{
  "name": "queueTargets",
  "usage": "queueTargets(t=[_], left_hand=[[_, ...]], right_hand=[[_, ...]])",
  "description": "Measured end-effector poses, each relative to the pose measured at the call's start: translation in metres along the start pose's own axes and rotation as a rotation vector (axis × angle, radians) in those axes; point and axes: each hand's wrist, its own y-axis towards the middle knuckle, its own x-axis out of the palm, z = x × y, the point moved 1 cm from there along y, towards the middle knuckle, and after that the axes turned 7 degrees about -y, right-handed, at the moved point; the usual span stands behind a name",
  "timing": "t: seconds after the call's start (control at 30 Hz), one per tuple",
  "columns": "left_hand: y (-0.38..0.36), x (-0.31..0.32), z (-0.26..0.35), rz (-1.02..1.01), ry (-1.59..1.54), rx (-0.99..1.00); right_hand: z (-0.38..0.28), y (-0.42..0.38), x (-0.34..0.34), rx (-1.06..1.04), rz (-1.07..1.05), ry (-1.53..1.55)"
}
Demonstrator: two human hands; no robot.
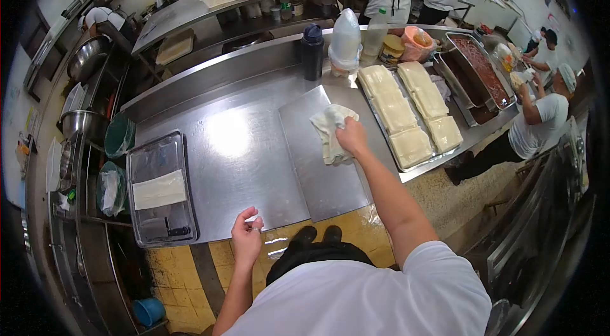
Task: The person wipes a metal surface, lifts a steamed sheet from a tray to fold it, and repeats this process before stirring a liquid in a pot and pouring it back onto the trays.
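My right hand (351, 137) is closed on a pale cloth (332, 121), which lies bunched on a flat metal sheet (318, 177) on the steel table (216, 190). Near the table's front edge my left hand (246, 236) hangs with loosely curved fingers, holding nothing. To the right of the cloth, a metal tray (401, 166) carries two rows of pale, folded dough sheets (389, 107). At the far left, another tray (185, 209) holds one pale dough strip (160, 190) and a dark-handled knife (178, 231).
Along the table's back stand a dark bottle (312, 53), a white squeeze bottle (345, 37) and a yellow tub (392, 48). Deep pans (473, 75) with reddish filling sit at right. Co-workers (540, 120) stand at right and behind. A blue bucket (149, 312) is on the lower left.
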Motion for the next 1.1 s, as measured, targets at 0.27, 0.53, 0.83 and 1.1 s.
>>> queueTargets(t=[0.27, 0.53, 0.83, 1.1], left_hand=[[0.031, 0.008, 0.012, -0.091, 0.01, 0.023], [0.072, 0.03, 0.012, -0.379, 0.03, 0.043], [0.071, 0.13, -0.035, -1.094, 0.145, -0.032], [-0.047, 0.214, -0.002, -1.724, 0.299, 0.228]], right_hand=[[-0.014, -0.006, -0.023, 0.047, -0.069, -0.055], [-0.011, -0.11, -0.051, -0.015, 0.156, 0.023], [0.027, -0.331, -0.039, 0.423, 0.157, 0.15], [0.019, -0.488, -0.05, 0.853, 0.412, 0.134]])
